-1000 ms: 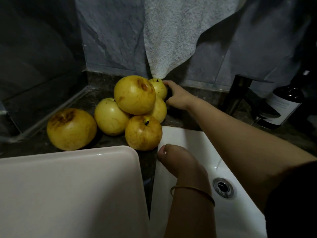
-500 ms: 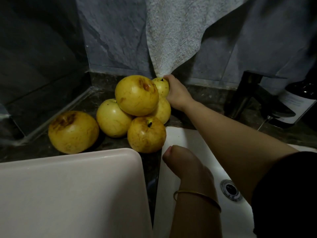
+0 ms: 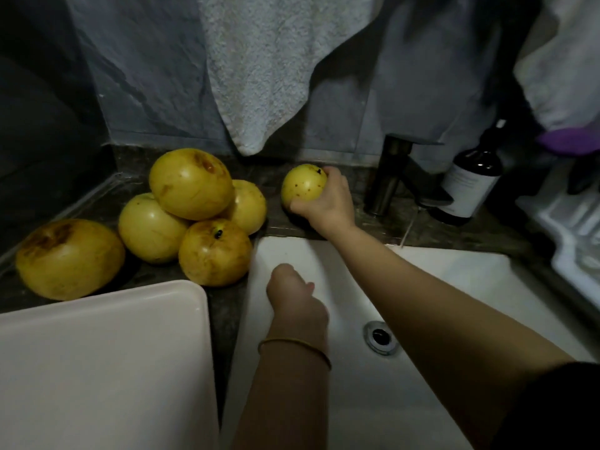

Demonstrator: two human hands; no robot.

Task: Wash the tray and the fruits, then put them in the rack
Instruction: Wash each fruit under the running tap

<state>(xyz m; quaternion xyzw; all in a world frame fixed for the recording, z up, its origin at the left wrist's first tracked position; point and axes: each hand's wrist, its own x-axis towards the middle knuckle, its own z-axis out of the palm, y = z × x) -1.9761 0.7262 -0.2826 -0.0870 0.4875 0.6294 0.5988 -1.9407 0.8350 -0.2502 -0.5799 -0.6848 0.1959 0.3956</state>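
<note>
Closest in, the pale tray sits bottom left on the tabletop, cut off by the frame so only one rounded corner shows. Just beside it is the white sink. The left hand hangs over it, seen from the back with the fingers tucked under, so honestly I can't tell if it's got anything in it. Further back, five yellow fruits are bunched in the dark corner of the tabletop, one stacked on top, a few with brown bruising. The right hand is past the sink's far rim, fingers and thumb wrapped round a smaller speckled fruit, apart from the pile and near the dark tap; whether it's lifted or touching the tabletop I can't make out. Behind that is a dark bottle, label unreadable, and a towel hangs down the wall. The white rack is at the far right edge, mostly cut off and murky.
</note>
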